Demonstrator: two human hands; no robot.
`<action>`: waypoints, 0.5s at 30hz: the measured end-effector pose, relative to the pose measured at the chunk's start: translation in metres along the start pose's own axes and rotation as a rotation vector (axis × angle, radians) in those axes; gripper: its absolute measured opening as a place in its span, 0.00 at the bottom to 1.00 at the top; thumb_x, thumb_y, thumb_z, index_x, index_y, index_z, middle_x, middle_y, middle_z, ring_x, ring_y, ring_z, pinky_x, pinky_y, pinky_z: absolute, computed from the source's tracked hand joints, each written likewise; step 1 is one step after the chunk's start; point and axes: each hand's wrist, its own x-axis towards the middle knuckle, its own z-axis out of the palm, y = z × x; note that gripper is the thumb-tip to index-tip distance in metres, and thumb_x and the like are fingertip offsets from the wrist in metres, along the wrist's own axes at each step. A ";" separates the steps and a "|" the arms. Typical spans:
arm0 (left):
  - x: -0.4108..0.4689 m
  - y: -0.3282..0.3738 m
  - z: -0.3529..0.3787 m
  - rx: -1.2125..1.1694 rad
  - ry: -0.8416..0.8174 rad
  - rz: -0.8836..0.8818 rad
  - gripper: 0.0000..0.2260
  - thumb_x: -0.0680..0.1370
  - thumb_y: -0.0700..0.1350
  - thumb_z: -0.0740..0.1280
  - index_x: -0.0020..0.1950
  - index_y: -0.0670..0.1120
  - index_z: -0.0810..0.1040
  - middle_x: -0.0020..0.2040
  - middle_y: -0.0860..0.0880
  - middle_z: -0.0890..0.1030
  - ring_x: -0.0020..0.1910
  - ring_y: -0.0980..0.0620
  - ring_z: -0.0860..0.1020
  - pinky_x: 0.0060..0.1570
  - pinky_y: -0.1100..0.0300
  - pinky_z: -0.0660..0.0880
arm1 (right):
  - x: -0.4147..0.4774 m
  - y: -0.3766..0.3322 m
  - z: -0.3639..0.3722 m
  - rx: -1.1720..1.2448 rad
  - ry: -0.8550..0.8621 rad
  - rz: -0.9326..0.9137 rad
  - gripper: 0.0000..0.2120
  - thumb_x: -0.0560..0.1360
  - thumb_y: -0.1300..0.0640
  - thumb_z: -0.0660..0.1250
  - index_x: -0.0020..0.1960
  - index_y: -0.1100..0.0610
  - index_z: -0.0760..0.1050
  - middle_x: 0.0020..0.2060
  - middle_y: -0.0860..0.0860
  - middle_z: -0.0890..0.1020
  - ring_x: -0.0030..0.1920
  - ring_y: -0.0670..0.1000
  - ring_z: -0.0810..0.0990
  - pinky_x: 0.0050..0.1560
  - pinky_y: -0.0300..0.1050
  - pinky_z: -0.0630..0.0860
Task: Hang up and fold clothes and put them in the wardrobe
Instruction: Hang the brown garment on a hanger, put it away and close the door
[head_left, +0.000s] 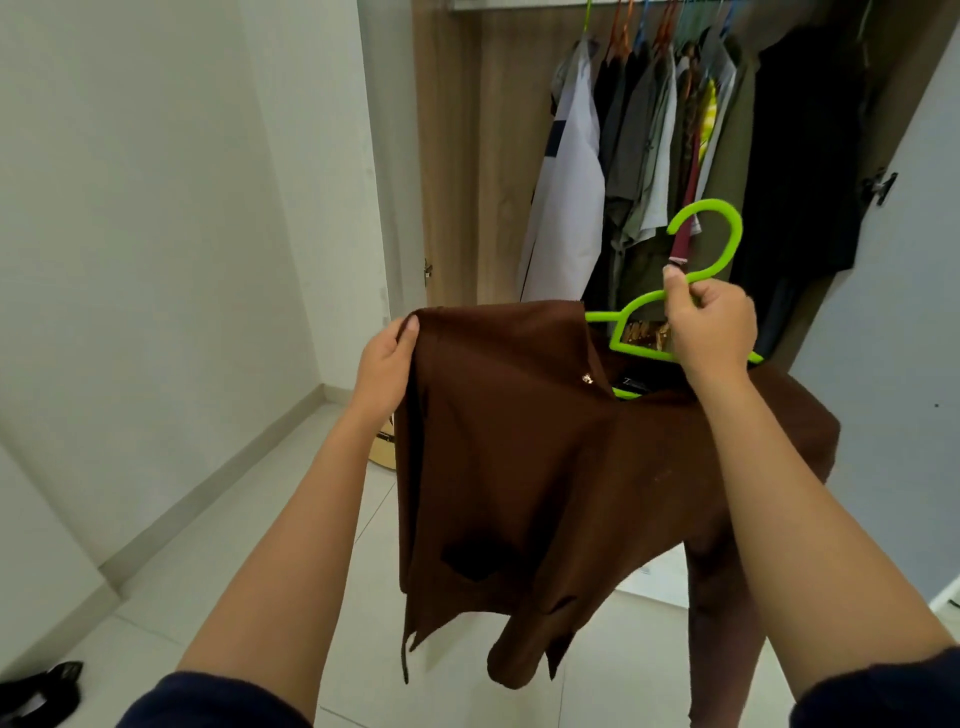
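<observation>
- Left hand pinches the shoulder edge of a soft, matte brown shirt.
- Right hand grips a glossy lime-green plastic hanger, partly inside the collar.
- Open wood-grain wardrobe stands beyond, hung with clothes.

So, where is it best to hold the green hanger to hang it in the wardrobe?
Grip the green hanger at its neck, just below the hook, coming from the near side, as the right hand does. The hook stands upright and free above the fingers, and the brown shirt partly covers the arms below.
</observation>
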 end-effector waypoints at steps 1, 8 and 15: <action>0.004 0.005 0.000 0.007 0.010 0.020 0.13 0.83 0.50 0.54 0.55 0.47 0.77 0.48 0.50 0.80 0.49 0.54 0.77 0.50 0.64 0.73 | -0.004 0.003 -0.003 -0.022 -0.029 -0.017 0.27 0.78 0.46 0.60 0.27 0.62 0.65 0.23 0.57 0.66 0.29 0.59 0.68 0.32 0.49 0.62; 0.020 -0.002 -0.005 0.280 -0.018 -0.035 0.11 0.82 0.49 0.57 0.46 0.46 0.75 0.41 0.50 0.75 0.43 0.51 0.73 0.40 0.61 0.67 | -0.010 0.009 -0.012 0.153 -0.033 0.074 0.30 0.77 0.46 0.61 0.31 0.73 0.69 0.26 0.67 0.69 0.29 0.64 0.67 0.33 0.50 0.64; 0.004 0.020 0.026 0.347 -0.140 0.118 0.12 0.83 0.48 0.55 0.59 0.48 0.75 0.53 0.54 0.76 0.53 0.58 0.73 0.53 0.65 0.68 | -0.012 -0.004 0.003 0.057 -0.082 0.130 0.30 0.77 0.42 0.59 0.37 0.71 0.75 0.31 0.66 0.75 0.35 0.63 0.75 0.37 0.52 0.71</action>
